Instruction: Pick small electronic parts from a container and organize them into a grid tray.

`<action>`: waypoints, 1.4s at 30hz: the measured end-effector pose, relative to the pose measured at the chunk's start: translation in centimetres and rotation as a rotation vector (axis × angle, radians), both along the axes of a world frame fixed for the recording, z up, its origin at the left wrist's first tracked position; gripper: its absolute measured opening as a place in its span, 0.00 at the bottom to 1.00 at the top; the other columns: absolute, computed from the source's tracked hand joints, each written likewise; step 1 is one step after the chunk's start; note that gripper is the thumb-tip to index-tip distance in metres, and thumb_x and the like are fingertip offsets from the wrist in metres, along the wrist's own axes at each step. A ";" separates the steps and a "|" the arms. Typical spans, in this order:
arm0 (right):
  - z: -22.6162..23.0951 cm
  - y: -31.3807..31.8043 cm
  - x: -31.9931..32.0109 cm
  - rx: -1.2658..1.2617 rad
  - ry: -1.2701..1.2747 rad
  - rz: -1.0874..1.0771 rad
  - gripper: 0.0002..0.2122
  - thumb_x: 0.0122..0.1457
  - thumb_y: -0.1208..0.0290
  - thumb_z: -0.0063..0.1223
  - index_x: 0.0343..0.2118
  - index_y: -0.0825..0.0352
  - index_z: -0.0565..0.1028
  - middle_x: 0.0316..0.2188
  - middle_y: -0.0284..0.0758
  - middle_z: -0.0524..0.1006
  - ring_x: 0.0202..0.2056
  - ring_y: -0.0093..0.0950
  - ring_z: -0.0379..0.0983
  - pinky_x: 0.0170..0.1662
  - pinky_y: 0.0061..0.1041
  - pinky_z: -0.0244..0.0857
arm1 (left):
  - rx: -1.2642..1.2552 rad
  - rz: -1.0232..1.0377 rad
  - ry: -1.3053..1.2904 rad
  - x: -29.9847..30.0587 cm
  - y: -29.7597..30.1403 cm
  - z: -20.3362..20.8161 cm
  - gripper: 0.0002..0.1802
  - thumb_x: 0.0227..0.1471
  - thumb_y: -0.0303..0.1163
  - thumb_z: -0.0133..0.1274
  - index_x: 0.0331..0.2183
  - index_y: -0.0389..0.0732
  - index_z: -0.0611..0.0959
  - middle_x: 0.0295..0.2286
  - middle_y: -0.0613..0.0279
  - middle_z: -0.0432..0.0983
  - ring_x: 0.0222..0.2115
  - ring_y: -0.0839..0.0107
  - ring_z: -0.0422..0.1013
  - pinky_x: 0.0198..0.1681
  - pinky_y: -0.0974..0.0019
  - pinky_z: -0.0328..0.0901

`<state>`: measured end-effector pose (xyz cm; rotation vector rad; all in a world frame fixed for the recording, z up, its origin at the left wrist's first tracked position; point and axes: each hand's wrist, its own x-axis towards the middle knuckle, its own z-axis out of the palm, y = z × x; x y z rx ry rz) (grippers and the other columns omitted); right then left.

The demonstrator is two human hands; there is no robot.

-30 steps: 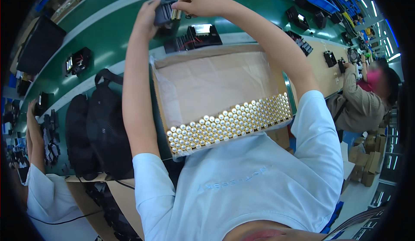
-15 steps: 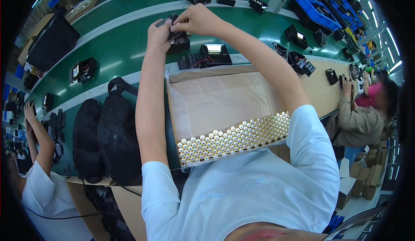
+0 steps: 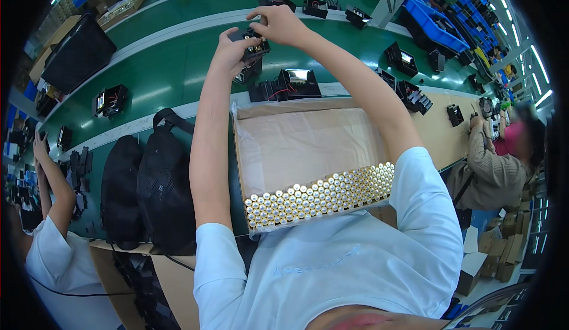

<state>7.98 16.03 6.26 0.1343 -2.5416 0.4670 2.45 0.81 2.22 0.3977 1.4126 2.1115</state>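
Observation:
Over the green belt, my left hand [image 3: 227,55] holds a small black battery holder [image 3: 256,49] with shiny gold and silver cells or contacts showing in it. Its thumb lies across the holder's face. My right hand [image 3: 281,25] is at the holder's upper right edge, thumb and forefinger apart, and some of its other fingers are hidden. Below the left hand, a black housing [image 3: 249,69] stands partly covered on the belt. Closer to my body is an open cardboard box [image 3: 308,130] lined with clear film. Along its near side, batteries [image 3: 308,199] stand upright in packed rows.
Black housings with red wires [image 3: 299,82] sit on the green belt [image 3: 172,72], others farther right. Black bags [image 3: 163,188] lie left of the box. A blue bin [image 3: 435,25] is at the far right. Co-workers sit on both sides; one sleeve [image 3: 498,164] shows at right.
The right hand's thumb and forefinger have parted from their pinch at the holder. The left hand has turned the holder, so its cells or contacts now show. Both hands shifted slightly right.

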 end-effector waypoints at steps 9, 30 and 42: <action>-2.5 0.2 -2.2 -0.240 -0.089 -0.055 0.14 0.55 0.65 0.57 0.42 0.67 0.80 0.25 0.36 0.79 0.21 0.25 0.71 0.27 0.19 0.66 | -0.064 0.013 -0.011 -1.0 -0.4 -1.0 0.43 0.38 0.16 0.60 0.56 0.40 0.59 0.44 0.41 0.66 0.37 0.54 0.73 0.33 0.59 0.71; -3.7 -2.4 3.9 0.078 -0.279 0.001 0.21 0.52 0.61 0.59 0.46 0.69 0.76 0.37 0.40 0.79 0.35 0.35 0.76 0.42 0.30 0.70 | -0.668 0.315 0.667 -2.2 -2.4 -0.4 0.28 0.44 0.24 0.56 0.49 0.37 0.69 0.39 0.44 0.72 0.31 0.56 0.74 0.33 0.56 0.71; -2.8 -0.9 7.0 0.162 -0.600 0.187 0.22 0.50 0.65 0.59 0.48 0.67 0.75 0.40 0.40 0.80 0.38 0.35 0.77 0.45 0.31 0.70 | -1.159 0.075 1.642 -1.6 -3.2 0.1 0.30 0.49 0.22 0.51 0.55 0.45 0.68 0.49 0.40 0.67 0.52 0.51 0.64 0.58 0.43 0.57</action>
